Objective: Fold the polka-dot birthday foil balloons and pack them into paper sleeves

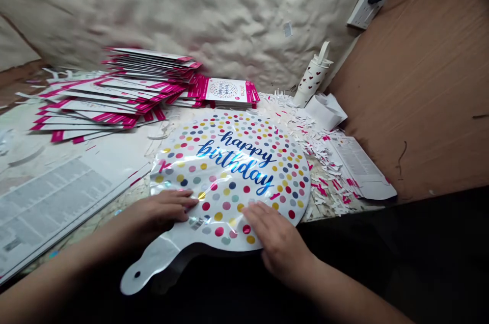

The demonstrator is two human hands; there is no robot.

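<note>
A flat round foil balloon point(233, 171) lies on the table, printed with blue "happy birthday" lettering and many coloured dots. Its narrow tail point(148, 268) sticks out toward me past the table's near edge. My left hand point(156, 212) lies on the balloon's lower left with fingers extended. My right hand point(277, 242) rests flat on its lower right edge. Neither hand visibly grips it. Beyond the balloon are loose piles of packaging cards with pink edges point(107, 105), and a white printed card point(225, 90) lies on top at the right.
A printed newspaper sheet point(57, 207) lies at the left. White and pink paper shreds point(324, 171) surround a heart-printed white tube point(311, 79). A wooden board point(420, 79) and a power strip point(362, 8) stand at the right, with a crumpled cream sheet point(191, 3) behind.
</note>
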